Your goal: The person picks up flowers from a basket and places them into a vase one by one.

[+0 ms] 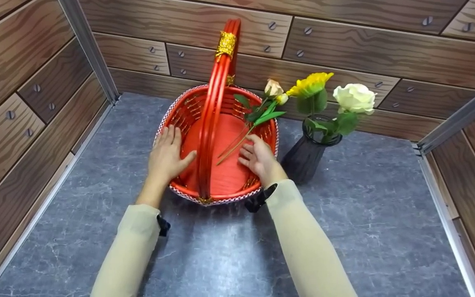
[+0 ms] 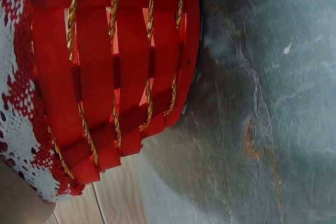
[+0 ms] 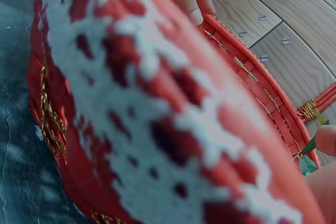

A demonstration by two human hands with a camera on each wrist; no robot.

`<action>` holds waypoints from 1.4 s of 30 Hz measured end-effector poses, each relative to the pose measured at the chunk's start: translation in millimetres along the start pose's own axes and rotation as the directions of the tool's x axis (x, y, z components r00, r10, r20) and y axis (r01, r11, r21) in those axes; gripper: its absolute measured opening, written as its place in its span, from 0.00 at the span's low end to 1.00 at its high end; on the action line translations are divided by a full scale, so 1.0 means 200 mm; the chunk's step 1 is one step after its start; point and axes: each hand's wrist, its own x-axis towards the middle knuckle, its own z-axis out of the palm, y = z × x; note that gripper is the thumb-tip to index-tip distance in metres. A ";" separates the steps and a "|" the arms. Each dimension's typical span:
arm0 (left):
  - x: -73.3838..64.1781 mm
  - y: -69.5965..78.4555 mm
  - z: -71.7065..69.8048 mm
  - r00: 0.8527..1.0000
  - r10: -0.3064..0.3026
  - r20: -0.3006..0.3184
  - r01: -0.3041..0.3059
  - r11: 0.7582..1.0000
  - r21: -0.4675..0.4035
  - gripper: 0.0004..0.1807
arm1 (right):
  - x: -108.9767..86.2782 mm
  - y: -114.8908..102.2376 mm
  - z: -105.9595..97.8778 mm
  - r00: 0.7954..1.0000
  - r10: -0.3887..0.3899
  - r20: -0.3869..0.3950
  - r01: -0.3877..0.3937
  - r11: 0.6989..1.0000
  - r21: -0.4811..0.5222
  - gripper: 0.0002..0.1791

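A red woven basket (image 1: 229, 181) with lace trim stands on the grey surface, its tall handle (image 1: 212, 107) arching over it. My left hand (image 1: 165, 154) rests on the basket's left rim, fingers straight, thumb out over the inside. Over the right side of the basket is my right hand (image 1: 260, 159), its fingers loosely bent beside the flower stems. A peach rose (image 1: 273, 88) and a small yellow bud (image 1: 282, 98) lean over the back right rim, their stems (image 1: 233, 149) reaching down into the basket. Gold-threaded slats (image 2: 94, 77) fill the left wrist view.
To the basket's right stands a dark ribbed vase (image 1: 305, 161) with a yellow flower (image 1: 309, 85) and a white rose (image 1: 355, 99). Wood-patterned panels (image 1: 344, 45) with metal edge strips close in the back and both sides.
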 end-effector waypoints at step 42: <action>0.01 0.00 0.01 0.999 0.008 -0.035 -0.008 1.000 0.001 0.48 | -0.03 0.03 0.01 0.963 -0.248 0.106 0.235 0.965 0.120 0.04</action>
